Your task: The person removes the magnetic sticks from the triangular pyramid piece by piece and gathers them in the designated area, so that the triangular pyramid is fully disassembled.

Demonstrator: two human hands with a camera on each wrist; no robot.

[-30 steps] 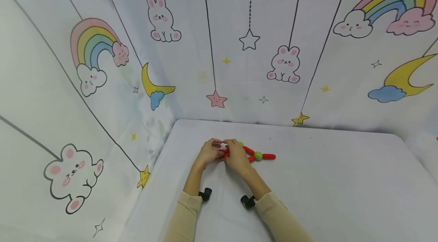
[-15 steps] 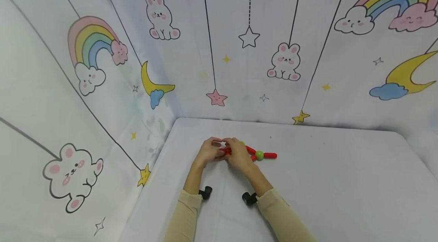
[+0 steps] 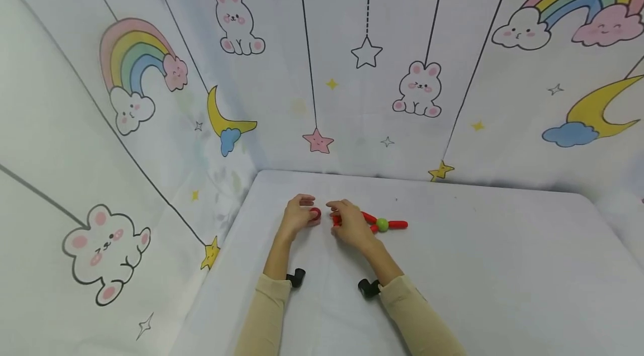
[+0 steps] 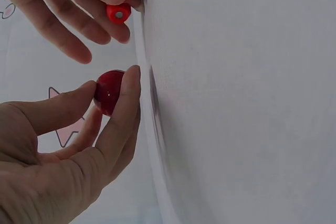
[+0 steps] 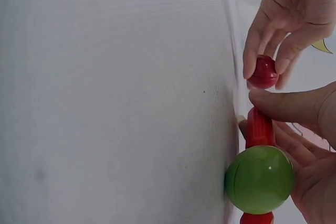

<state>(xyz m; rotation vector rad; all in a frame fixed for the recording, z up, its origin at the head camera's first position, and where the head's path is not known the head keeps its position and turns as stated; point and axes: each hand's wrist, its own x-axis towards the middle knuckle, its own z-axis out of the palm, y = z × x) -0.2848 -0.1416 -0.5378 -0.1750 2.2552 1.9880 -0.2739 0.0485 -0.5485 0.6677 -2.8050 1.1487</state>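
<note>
My left hand (image 3: 296, 217) pinches a shiny dark red ball (image 4: 108, 92) between thumb and fingers, a little above the white tabletop. Just right of it, my right hand (image 3: 350, 226) holds a red rod (image 5: 260, 128) by thumb and fingers. The rod joins a green ball (image 5: 260, 180), and more red rods run on from there. In the left wrist view, the rod's end (image 4: 119, 14) faces the red ball across a gap, with a small pale spot at its centre. Farther right, another green ball (image 3: 382, 224) links several rods lying on the table. My right hand partly hides the assembly.
The white-covered table (image 3: 478, 266) stretches widely to the right and toward me. Behind it and on the left hang white cloths (image 3: 282, 65) printed with rabbits, stars and rainbows. A black wrist camera (image 3: 369, 288) sits at my right wrist, another black camera (image 3: 297, 278) at my left.
My left hand has moved left, away from the rods, carrying the red ball apart from the right hand. My right hand has shifted slightly right and still holds the assembly.
</note>
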